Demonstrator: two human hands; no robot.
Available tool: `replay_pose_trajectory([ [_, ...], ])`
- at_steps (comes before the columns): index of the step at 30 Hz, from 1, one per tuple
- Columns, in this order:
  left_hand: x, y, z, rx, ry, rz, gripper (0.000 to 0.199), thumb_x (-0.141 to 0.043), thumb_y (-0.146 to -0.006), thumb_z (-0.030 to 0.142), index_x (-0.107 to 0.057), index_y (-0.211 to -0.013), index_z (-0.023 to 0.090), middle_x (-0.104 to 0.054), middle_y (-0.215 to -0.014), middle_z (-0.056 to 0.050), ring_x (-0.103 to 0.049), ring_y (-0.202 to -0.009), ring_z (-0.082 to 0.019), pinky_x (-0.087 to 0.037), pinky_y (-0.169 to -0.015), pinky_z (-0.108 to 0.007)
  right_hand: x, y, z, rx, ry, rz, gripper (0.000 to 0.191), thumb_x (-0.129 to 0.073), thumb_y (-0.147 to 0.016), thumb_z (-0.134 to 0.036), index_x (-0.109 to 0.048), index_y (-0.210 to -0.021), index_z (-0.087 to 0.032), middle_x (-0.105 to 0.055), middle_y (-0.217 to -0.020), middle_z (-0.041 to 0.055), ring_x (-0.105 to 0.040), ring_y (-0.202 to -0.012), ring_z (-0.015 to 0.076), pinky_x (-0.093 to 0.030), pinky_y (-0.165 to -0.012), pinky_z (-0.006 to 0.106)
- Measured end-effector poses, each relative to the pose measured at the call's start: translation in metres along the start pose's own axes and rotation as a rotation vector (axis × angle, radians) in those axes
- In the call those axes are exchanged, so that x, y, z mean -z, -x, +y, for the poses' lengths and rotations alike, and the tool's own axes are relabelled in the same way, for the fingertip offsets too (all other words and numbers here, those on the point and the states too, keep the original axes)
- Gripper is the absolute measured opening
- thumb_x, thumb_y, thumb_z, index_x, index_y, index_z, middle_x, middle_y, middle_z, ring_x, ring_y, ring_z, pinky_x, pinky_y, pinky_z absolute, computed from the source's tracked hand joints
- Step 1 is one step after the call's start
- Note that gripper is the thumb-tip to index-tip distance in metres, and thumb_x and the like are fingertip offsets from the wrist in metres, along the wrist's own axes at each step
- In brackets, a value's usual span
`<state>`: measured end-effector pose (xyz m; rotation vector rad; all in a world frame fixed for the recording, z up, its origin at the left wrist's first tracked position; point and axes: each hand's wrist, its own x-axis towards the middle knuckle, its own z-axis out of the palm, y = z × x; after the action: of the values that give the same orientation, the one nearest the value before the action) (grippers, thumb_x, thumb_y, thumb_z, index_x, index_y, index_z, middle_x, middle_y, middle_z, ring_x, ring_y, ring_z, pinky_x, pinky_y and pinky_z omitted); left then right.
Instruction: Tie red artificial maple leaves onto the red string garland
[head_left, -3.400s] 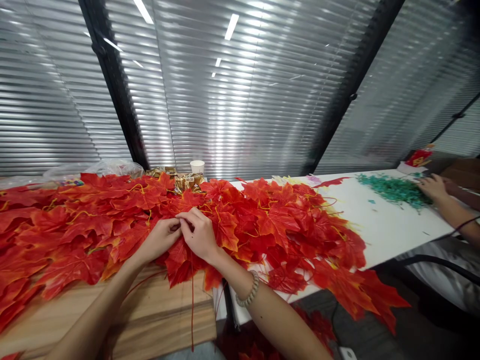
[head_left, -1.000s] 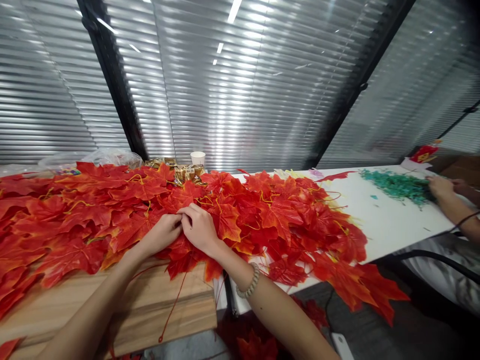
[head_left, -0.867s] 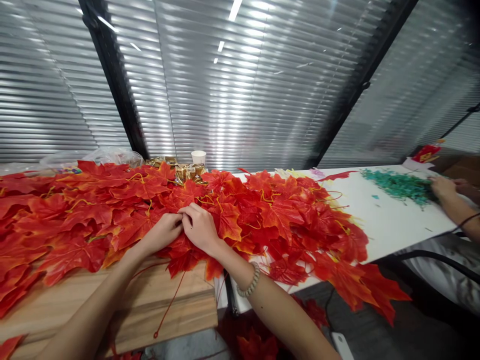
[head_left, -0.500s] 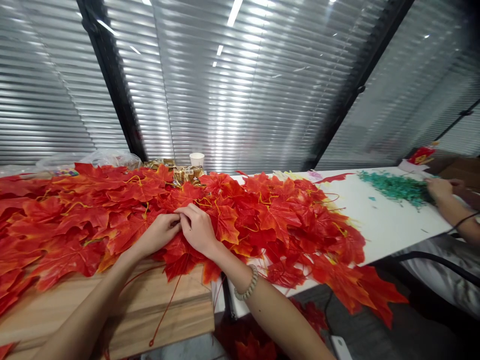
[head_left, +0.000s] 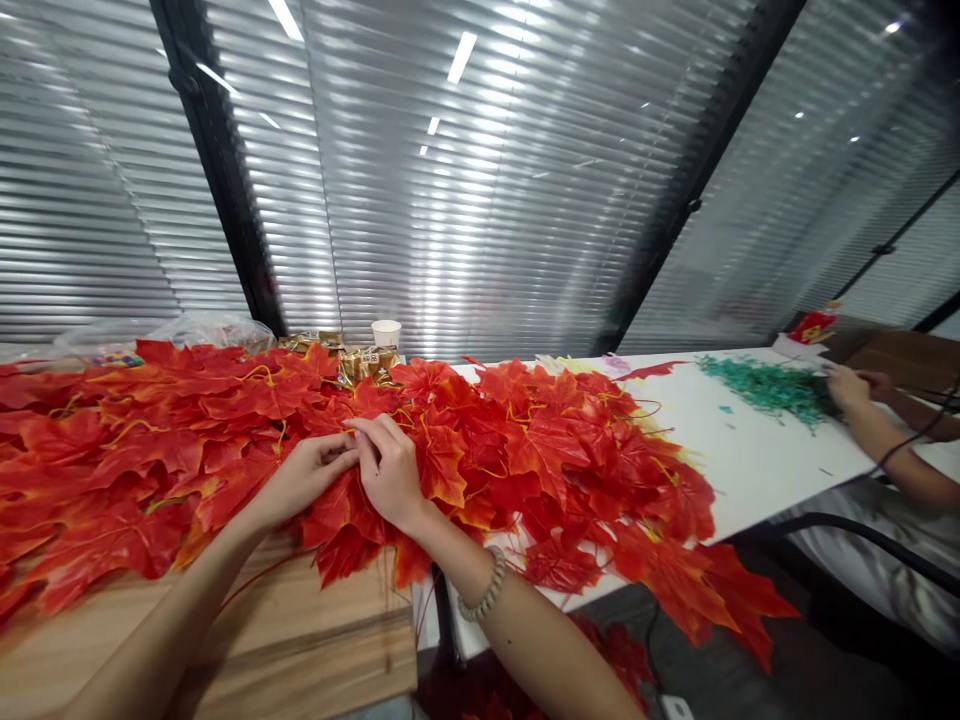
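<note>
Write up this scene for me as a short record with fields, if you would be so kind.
Left hand: fingers bent, close to those of the right hand; anything held is hidden
Right hand: over the leaf heap, a beaded bracelet further up the arm
Red leaves: heaped across wooden board and white table, some hanging past the front edge
Behind leaves: gold packets, white cup, clear plastic
Far right: another person's hand beside green pieces

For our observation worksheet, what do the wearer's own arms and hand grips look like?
Both forearms are bare, without visible sleeves. A pale bracelet of round beads circles the right one. The left-hand grip and right-hand grip are ungloved.
</note>
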<state>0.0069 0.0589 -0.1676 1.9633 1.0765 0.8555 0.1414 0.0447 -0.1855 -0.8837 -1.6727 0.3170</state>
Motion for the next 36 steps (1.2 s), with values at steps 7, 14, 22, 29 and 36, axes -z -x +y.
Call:
replay_pose_trajectory([
  [7, 0.003, -0.001, 0.009, 0.052, 0.173, 0.153, 0.026, -0.062, -0.067, 0.042, -0.062, -0.07, 0.016, -0.063, -0.07, -0.002, -0.056, -0.07, -0.017, -0.044, -0.067, -0.022, 0.001, -0.001, -0.003, -0.01, -0.016, 0.055, 0.026, -0.037, -0.089, -0.018, -0.059, -0.103, -0.018, -0.058, -0.089, 0.006, -0.055, -0.081, 0.0135, -0.044, -0.077, 0.024],
  [14, 0.006, -0.001, 0.007, 0.11, 0.278, 0.301, 0.028, -0.069, -0.061, 0.041, -0.063, -0.076, 0.018, -0.065, -0.077, -0.002, -0.058, -0.076, -0.017, -0.045, -0.073, -0.024, -0.001, -0.001, -0.002, 0.013, -0.035, 0.019, 0.026, -0.038, -0.089, -0.019, -0.06, -0.103, -0.017, -0.06, -0.091, 0.0062, -0.056, -0.084, 0.0137, -0.044, -0.079, 0.024],
  [22, 0.005, 0.002, 0.007, 0.147, 0.372, 0.41, 0.03, -0.072, -0.056, 0.043, -0.061, -0.065, 0.017, -0.063, -0.068, 0.0, -0.057, -0.067, -0.015, -0.046, -0.066, -0.023, -0.001, 0.0, -0.005, 0.02, -0.059, -0.016, 0.026, -0.04, -0.089, -0.022, -0.058, -0.106, -0.018, -0.06, -0.093, 0.0062, -0.057, -0.085, 0.0141, -0.045, -0.08, 0.025],
  [29, 0.007, 0.002, 0.01, 0.134, 0.378, 0.454, 0.034, -0.071, -0.056, 0.048, -0.06, -0.068, 0.018, -0.062, -0.07, 0.001, -0.056, -0.07, -0.014, -0.045, -0.066, -0.021, 0.0, -0.003, -0.006, -0.002, -0.126, 0.042, 0.025, -0.041, -0.088, -0.018, -0.062, -0.101, -0.018, -0.062, -0.09, 0.0053, -0.057, -0.084, 0.0134, -0.045, -0.08, 0.025],
  [36, 0.013, 0.001, 0.013, 0.149, 0.472, 0.434, 0.035, -0.071, -0.056, 0.045, -0.057, -0.073, 0.018, -0.067, -0.071, -0.001, -0.059, -0.071, -0.016, -0.047, -0.066, -0.024, 0.004, -0.007, -0.005, -0.105, -0.213, 0.127, 0.023, -0.043, -0.085, -0.019, -0.065, -0.092, -0.018, -0.058, -0.077, 0.0031, -0.054, -0.07, 0.0119, -0.044, -0.07, 0.023],
])
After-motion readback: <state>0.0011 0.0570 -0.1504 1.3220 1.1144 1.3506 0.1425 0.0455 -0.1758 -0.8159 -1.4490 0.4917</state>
